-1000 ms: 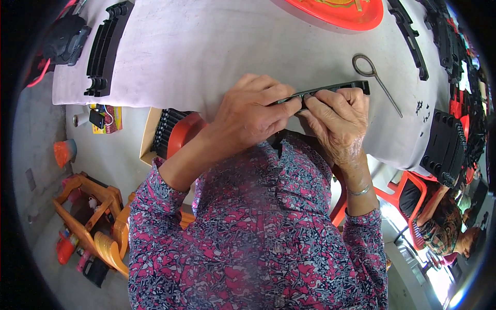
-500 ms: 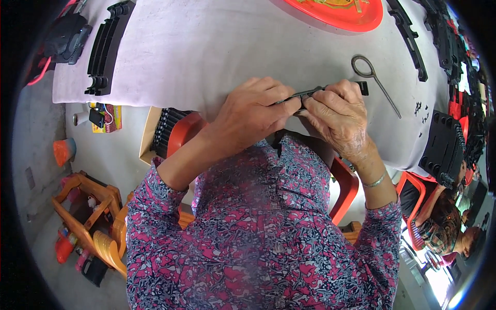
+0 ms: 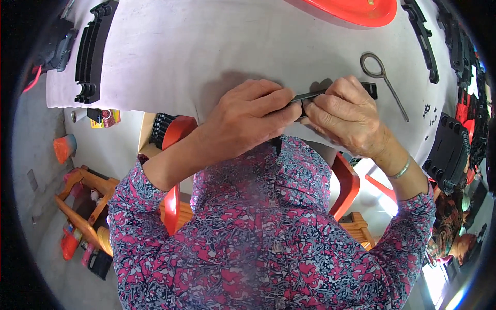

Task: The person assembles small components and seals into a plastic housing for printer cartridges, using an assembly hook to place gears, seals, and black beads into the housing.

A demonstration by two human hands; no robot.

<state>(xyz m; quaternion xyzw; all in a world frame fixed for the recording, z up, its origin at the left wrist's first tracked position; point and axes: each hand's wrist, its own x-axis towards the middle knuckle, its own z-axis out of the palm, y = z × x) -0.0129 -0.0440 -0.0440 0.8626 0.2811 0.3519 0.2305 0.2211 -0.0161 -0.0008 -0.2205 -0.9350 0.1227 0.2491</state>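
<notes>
Both my hands grip a long, narrow black plastic strip [image 3: 311, 95] above the near edge of the cloth-covered table. My left hand [image 3: 253, 111] is closed around its left end, thumb and forefinger pinching it. Farther right along the strip, my right hand [image 3: 347, 114] is closed with bent fingers, and a squared black end juts out past the knuckles. Most of the strip's underside is hidden by my fingers. Beyond my right hand lies a metal rod with a ring end [image 3: 383, 75]. Several tiny black pieces [image 3: 430, 115] are scattered to its right.
A red tray [image 3: 361, 13] stands at the far edge of view. Ribbed black plastic parts [image 3: 93, 54] lie at the left, another long one [image 3: 423, 44] at the far right, and stacked black parts [image 3: 447, 150] at the right edge. Another person [image 3: 452, 232] sits at the right.
My right hand has shifted slightly right along with the strip, and its elbow has swung outward. The view has moved a little. Both hands keep hold of the strip.
</notes>
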